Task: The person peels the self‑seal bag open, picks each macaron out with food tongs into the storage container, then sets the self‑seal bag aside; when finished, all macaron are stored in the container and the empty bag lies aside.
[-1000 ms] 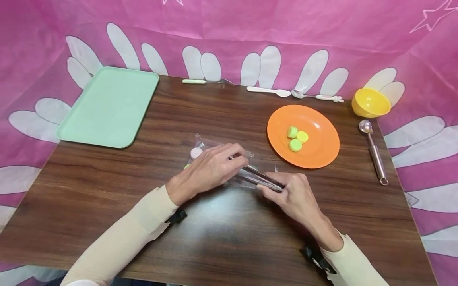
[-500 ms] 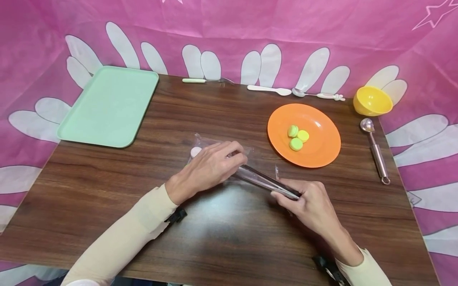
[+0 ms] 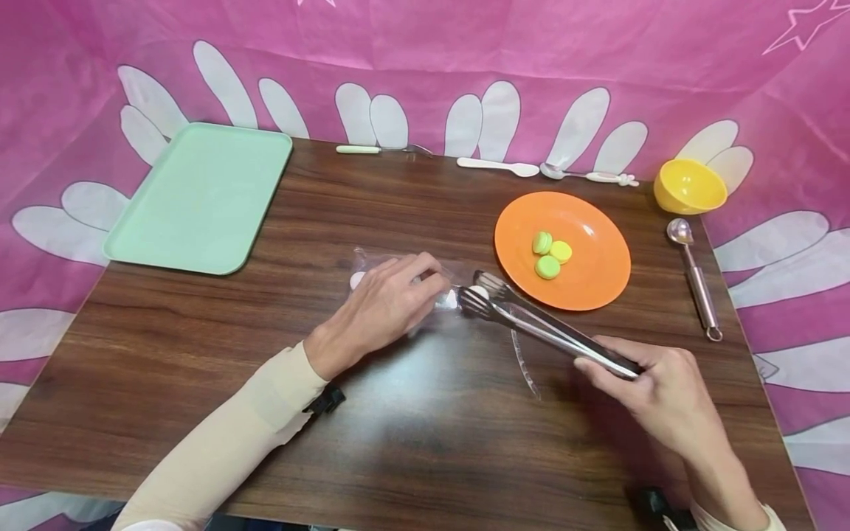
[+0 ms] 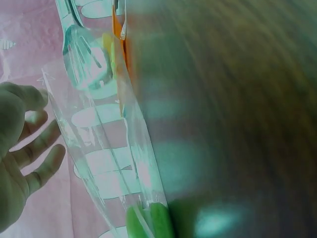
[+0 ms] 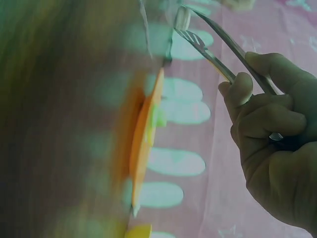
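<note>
My right hand point(image 3: 671, 398) grips metal tongs point(image 3: 564, 335) near the handle end. Between their slotted heads sits a white macaron point(image 5: 182, 19), just right of a clear plastic bag point(image 3: 451, 269). The left hand point(image 3: 381, 299) is over the bag, thumb and forefinger pinching its film edge; in the left wrist view the other fingers are loosely bent and the film stands raised. A pale macaron point(image 3: 357, 280) shows at the bag's left end, and green macarons point(image 4: 148, 220) lie inside it. Several green and yellow macarons point(image 3: 547, 267) rest on an orange plate point(image 3: 598, 284).
A mint-green tray point(image 3: 199, 199) is at the back left. Along the back edge lie a fork point(image 3: 361, 150), a white spoon point(image 3: 494, 167) and another spoon point(image 3: 591, 177). A yellow bowl point(image 3: 689, 188) and an ice-cream scoop point(image 3: 697, 287) are at the right. A plastic strip point(image 3: 524, 365) lies on the table.
My right hand has drawn the tongs out of the bag to the right, with the white macaron between their heads. The left hand has stayed nearly in place on the bag.
</note>
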`<state>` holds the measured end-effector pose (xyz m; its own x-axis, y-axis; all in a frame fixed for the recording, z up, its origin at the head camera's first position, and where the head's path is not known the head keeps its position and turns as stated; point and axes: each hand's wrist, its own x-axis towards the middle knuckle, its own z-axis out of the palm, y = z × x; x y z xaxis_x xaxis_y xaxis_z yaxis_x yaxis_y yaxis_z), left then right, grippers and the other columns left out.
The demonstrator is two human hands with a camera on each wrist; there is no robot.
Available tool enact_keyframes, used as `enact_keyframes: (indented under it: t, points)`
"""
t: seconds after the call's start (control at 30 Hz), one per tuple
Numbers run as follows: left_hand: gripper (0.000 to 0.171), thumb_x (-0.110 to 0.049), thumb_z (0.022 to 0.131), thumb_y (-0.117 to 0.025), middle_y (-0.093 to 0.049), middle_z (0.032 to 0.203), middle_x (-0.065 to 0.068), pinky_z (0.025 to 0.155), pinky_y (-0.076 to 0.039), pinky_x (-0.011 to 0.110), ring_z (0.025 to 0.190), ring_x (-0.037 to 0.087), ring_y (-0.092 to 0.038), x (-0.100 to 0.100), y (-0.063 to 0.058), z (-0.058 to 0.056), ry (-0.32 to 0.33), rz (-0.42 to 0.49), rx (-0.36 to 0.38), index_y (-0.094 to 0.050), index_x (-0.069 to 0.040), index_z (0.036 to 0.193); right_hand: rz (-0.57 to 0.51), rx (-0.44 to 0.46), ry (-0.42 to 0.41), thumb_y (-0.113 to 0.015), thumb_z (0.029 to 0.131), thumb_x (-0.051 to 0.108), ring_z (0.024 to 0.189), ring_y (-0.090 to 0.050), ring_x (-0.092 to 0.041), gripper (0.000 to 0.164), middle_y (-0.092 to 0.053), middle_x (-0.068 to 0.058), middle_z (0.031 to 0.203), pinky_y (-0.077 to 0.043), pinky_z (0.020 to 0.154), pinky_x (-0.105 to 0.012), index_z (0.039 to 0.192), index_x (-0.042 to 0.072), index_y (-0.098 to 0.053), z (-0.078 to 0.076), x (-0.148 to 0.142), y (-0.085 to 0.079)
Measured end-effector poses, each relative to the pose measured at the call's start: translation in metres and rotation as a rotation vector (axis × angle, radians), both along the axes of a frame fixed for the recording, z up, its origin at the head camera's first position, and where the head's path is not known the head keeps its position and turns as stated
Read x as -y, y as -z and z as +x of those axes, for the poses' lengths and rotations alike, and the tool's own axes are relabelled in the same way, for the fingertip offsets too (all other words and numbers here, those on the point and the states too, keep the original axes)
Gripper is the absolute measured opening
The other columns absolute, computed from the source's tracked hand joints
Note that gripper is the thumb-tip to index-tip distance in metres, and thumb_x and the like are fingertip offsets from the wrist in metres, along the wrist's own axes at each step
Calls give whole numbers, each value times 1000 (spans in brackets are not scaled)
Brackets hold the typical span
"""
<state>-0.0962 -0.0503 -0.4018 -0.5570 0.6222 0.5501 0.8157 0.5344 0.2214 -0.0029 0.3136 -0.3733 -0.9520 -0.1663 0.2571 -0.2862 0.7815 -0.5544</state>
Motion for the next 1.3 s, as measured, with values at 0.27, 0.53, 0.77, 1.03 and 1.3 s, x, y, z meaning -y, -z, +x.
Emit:
enact_keyframes:
  t: [0.27,0.53,0.77,1.03,1.3]
  points:
    - [12,-8,105,-64,-70,106,5,83,-63,37,92,20,-71,0,-2,-1,-71,19,2,-76,-10,105,-31,23,168,-96,75,7,63,-50,15,32,-60,52,84,-39,53,-13,105,6,-86,-4,-37,-5]
    - [11,-7,104,-66,-70,107,7,80,-62,36,90,22,-69,-1,-1,0,-65,-17,5,-76,-8,107,11,1,260,-94,80,18,63,-47,14,30,-68,40,79,-37,57,-13,108,10,-86,-24,-37,14]
    - [12,-6,103,-65,-69,106,6,80,-62,36,89,20,-68,-3,-1,1,-57,-22,18,-76,-8,107,32,-7,339,-94,80,21,62,-42,11,34,-79,-22,87,-34,60,-17,111,10,-85,-31,-34,21]
    - [11,-6,103,-66,-69,106,6,78,-62,35,88,20,-67,-3,-1,2,-58,-15,8,-76,-9,106,-34,48,341,-95,80,20,67,-50,11,38,-73,31,82,-37,65,-12,115,11,-84,-21,-36,13]
    - [11,-6,102,-67,-70,106,6,79,-62,36,88,21,-69,-2,-1,2,-64,-9,-2,-76,-9,106,-70,178,135,-94,82,15,69,-55,1,31,-69,40,86,-41,57,-16,112,13,-85,-3,-28,-2]
